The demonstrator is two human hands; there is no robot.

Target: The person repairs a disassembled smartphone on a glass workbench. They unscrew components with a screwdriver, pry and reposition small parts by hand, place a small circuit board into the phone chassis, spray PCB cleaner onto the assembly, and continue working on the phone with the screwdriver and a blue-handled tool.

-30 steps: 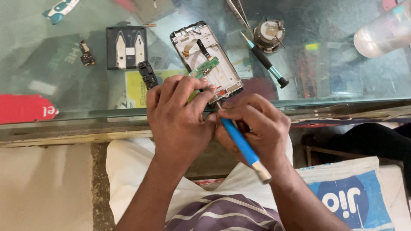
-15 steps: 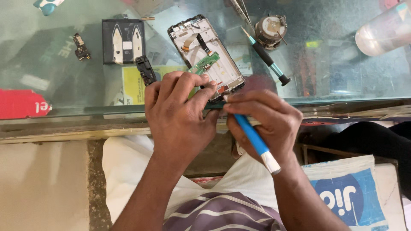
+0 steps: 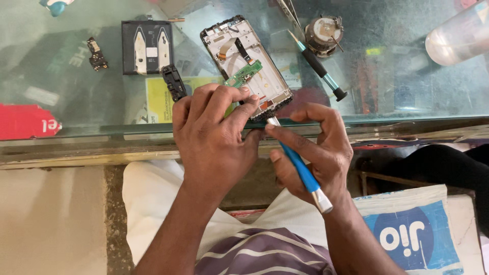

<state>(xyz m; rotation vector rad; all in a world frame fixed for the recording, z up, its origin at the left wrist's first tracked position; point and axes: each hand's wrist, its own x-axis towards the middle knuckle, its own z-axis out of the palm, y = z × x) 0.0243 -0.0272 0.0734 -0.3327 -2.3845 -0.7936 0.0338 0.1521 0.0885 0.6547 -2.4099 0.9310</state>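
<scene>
Left hand point(image 3: 214, 137): curled over near end of phone frame, fingers point(image 3: 224, 99) bent down onto it, pinning frame and small green board; closed in a grip on the frame.
Right hand point(image 3: 318, 153): wrapped around blue screwdriver, thumb and forefinger pinching shaft near tip; firmly closed on tool.
Blue screwdriver point(image 3: 300, 170): slanted, silver cap end toward body, metal tip up at near edge of phone frame, just beside left fingertips; exact contact point hidden by fingers.
Phone frame point(image 3: 247, 58): opened, no back cover, lying tilted on glass counter, near end at counter edge under left hand, far end pointing away.
Green board point(image 3: 244, 74): small circuit piece lying across lower part of frame, partly under left fingertips.
Glass counter point(image 3: 397, 97): see-through top, papers visible beneath.
Battery point(image 3: 146, 47): black rectangle with pale strips, flat on glass, left of frame, apart from it.
Black part point(image 3: 174, 82): small plastic strip, between battery and left hand, just beside knuckles.
Small connector part point(image 3: 96, 53): dark, far left of battery.
Second screwdriver point(image 3: 318, 66): teal and black, lying on glass right of frame, untouched.
Round metal piece point(image 3: 324, 31): past second screwdriver, near its tip.
Clear container point(image 3: 458, 35): top right corner, on its side.
Red card point(image 3: 25, 122): left counter edge.
Blue-white bag point(image 3: 407, 234): lower right, beside the knee.
</scene>
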